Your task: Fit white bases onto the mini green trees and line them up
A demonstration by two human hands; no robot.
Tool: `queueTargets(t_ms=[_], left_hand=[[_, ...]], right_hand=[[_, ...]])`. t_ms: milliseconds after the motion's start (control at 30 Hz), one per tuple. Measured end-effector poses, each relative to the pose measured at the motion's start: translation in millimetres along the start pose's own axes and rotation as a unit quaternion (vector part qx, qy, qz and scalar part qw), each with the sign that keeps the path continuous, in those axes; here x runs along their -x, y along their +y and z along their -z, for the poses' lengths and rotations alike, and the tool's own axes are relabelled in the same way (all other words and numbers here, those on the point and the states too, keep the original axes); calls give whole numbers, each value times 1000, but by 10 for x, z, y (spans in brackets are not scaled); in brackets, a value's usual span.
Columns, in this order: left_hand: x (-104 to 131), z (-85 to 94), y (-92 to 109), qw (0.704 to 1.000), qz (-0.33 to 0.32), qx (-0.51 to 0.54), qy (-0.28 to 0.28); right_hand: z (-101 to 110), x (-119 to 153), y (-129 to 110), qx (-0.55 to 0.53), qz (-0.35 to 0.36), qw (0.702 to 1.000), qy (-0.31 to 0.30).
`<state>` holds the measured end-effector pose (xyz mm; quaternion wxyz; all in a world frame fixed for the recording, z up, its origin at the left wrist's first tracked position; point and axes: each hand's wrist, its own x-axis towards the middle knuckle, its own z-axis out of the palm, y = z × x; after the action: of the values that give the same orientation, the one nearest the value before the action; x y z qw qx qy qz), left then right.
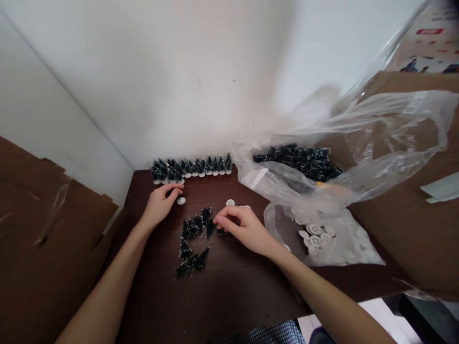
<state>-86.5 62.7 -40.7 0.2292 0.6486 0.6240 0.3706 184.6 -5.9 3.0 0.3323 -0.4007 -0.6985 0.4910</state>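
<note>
Small dark green trees on white bases (206, 166) stand in a row along the wall. My left hand (162, 201) is just in front of the row's left end, thumb and forefinger pressed near each other; a white disc (181, 200) lies beside its fingertips. My right hand (244, 225) has its thumb and forefinger together at the edge of several loose trees without bases (191, 227). Whatever either hand pinches is too small to make out. Another white disc (230, 202) lies behind my right hand, with more partly hidden by it.
A clear plastic bag (279, 184) with many dark trees stands at the back right. Before it lies a bag of white discs (344, 253). Cardboard boxes flank the dark table (215, 296) at the left (46, 239) and right (405, 229).
</note>
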Motion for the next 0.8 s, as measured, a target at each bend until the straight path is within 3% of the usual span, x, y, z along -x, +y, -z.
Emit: queueTargets(t_ms=[800], left_hand=[[10, 3, 38, 1000, 11, -27, 10]], right_hand=[[-3, 8, -30, 47, 20, 999, -12]])
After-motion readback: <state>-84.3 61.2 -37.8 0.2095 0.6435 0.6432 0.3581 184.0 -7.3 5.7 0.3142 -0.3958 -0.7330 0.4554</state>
